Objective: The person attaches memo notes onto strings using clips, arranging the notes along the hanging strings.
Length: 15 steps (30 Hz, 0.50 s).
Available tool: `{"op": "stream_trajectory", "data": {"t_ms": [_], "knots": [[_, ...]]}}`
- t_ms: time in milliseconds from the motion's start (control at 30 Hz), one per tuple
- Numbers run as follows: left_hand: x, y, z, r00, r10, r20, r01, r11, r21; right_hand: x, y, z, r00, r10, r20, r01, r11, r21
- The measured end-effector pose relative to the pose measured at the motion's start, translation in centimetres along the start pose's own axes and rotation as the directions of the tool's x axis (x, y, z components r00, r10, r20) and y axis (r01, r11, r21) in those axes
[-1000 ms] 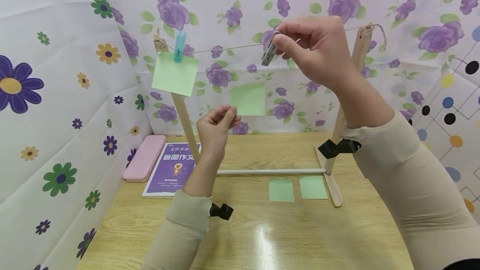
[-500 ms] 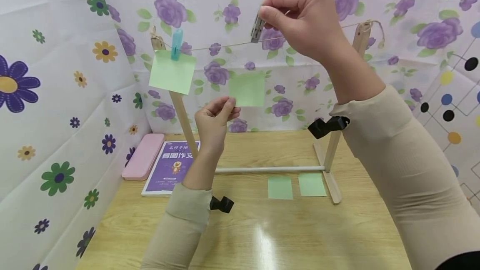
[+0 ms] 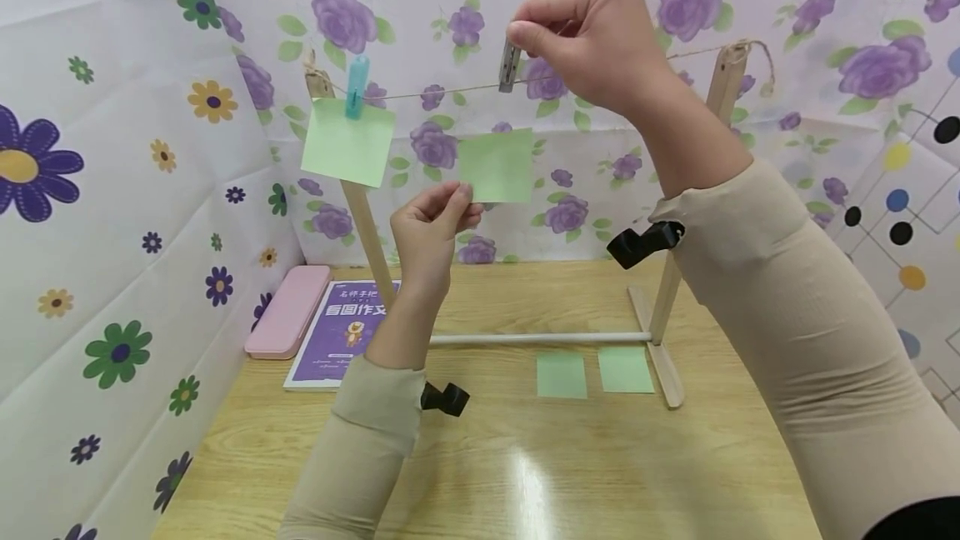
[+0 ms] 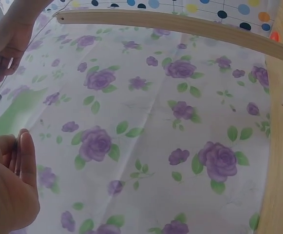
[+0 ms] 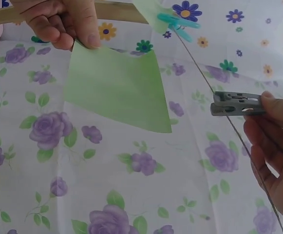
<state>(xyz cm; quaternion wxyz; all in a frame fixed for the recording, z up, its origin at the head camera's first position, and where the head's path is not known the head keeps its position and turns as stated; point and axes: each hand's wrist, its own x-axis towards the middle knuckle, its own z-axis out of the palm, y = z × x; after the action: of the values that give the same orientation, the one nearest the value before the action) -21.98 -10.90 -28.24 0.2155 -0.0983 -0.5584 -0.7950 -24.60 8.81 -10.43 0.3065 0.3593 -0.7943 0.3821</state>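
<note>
My left hand (image 3: 431, 232) pinches a green paper square (image 3: 497, 165) by its lower left corner, holding it below the string (image 3: 450, 92). Higher up, my right hand (image 3: 592, 32) grips a grey clothespin (image 3: 509, 67) between thumb and fingers. In the right wrist view the clothespin's (image 5: 236, 103) front end overlaps the string, and the paper (image 5: 117, 87) hangs apart from it. Another green paper square (image 3: 348, 142) hangs at the string's left end under a blue clothespin (image 3: 357, 87). The left wrist view shows both hands, with the paper (image 4: 17, 112) between them.
Two wooden posts (image 3: 726, 82) carry the string, joined low down by a white rod (image 3: 540, 339). Two green paper squares (image 3: 561, 375) lie on the table (image 3: 570, 473) near the right foot. A purple book (image 3: 341, 340) and a pink case (image 3: 288, 312) lie at left.
My right hand has risen and moved left, bringing the grey clothespin to the string. The left hand has lifted the paper square closer to the string.
</note>
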Motion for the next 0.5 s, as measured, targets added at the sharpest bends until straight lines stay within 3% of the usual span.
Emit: {"op": "stream_trajectory", "data": {"t_ms": [500], "knots": [[0.7,0.6,0.1,0.999,0.029,-0.014,-0.029,0.999,-0.024,0.2,-0.6,1.2,0.998,-0.005,0.067,0.009,0.998,-0.055]]}}
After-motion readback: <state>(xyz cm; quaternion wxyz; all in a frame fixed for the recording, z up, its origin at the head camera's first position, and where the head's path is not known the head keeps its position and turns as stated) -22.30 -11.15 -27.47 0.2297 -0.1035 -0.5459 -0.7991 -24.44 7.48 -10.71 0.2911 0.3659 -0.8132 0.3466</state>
